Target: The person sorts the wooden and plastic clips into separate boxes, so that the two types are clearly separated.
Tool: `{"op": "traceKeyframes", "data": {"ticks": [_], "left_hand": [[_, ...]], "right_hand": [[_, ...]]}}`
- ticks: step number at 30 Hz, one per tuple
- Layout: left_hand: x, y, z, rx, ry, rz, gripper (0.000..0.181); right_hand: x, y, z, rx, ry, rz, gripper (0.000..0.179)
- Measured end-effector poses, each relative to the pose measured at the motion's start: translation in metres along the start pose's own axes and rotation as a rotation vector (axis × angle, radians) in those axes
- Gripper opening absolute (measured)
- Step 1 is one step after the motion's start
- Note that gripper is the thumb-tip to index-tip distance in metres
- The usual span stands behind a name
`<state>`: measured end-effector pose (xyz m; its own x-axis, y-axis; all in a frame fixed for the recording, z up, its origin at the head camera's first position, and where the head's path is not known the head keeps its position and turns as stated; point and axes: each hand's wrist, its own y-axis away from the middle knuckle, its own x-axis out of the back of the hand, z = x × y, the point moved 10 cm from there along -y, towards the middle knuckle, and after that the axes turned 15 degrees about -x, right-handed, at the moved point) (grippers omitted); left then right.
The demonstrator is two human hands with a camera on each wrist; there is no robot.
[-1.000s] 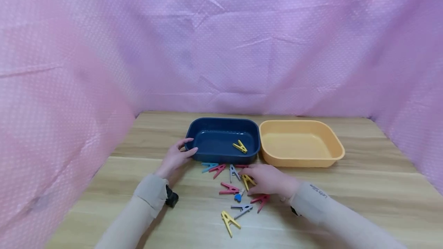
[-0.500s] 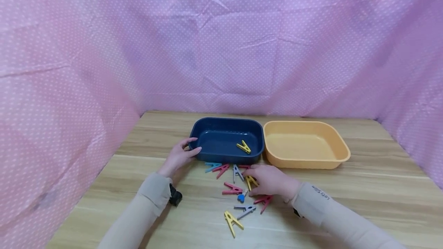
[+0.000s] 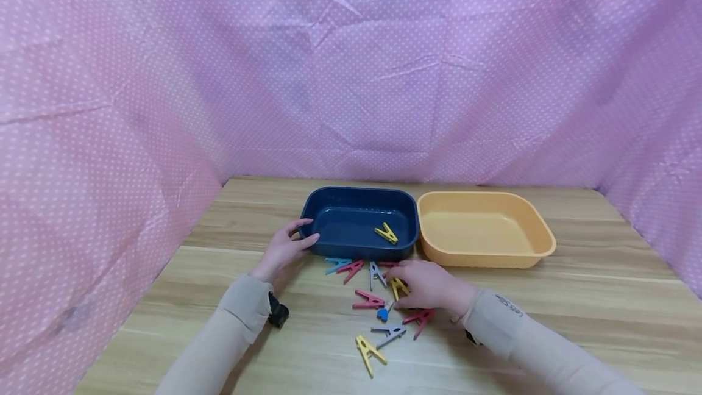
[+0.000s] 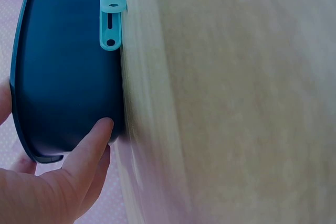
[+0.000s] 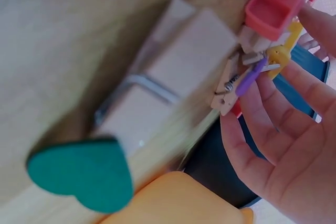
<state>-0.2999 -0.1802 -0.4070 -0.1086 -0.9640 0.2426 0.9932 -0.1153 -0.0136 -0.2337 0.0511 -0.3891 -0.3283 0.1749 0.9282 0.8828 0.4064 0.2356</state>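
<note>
My left hand (image 3: 282,251) holds the left end of the navy basin (image 3: 351,251), thumb on its outer wall and fingers at the rim. In the left wrist view, that thumb (image 4: 97,135) presses the basin's side. My right hand (image 3: 430,288) is down among loose clothespins, fingers and thumb on either side of a yellow clothespin (image 3: 402,289). The right wrist view has its fingertips close to that clothespin, a purple piece (image 5: 251,77) and a wooden clothespin with a spring (image 5: 224,88); whether they pinch anything, I cannot tell. Another yellow clothespin (image 3: 387,233) lies inside the navy basin.
An orange basin (image 3: 487,260) stands right of the navy one. Several red, grey, blue and yellow clothespins lie in front, among them a red one (image 3: 419,322) and a small clip with a blue heart (image 3: 382,314). A green-heart wooden clothespin (image 5: 157,87) fills the right wrist view's foreground.
The head view shifts slightly, so everything appears a little further right than one second ago. Both hands and the clothespins stay in place.
</note>
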Motion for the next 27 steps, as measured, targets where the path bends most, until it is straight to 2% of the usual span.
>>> {"op": "traceKeyframes", "data": {"ticks": [10,16,27], "left_hand": [[0.000,0.000,-0.001,0.010,-0.006,0.005,0.052],[-0.001,0.002,0.000,0.008,-0.007,0.003,0.052],[-0.002,0.006,-0.001,0.009,-0.016,0.020,0.052]], "right_hand": [[0.010,0.004,0.001,0.029,-0.030,0.021,0.039],[0.016,0.009,0.005,0.014,-0.083,0.018,0.042],[0.033,0.017,0.005,0.071,-0.142,0.082,0.039]]}}
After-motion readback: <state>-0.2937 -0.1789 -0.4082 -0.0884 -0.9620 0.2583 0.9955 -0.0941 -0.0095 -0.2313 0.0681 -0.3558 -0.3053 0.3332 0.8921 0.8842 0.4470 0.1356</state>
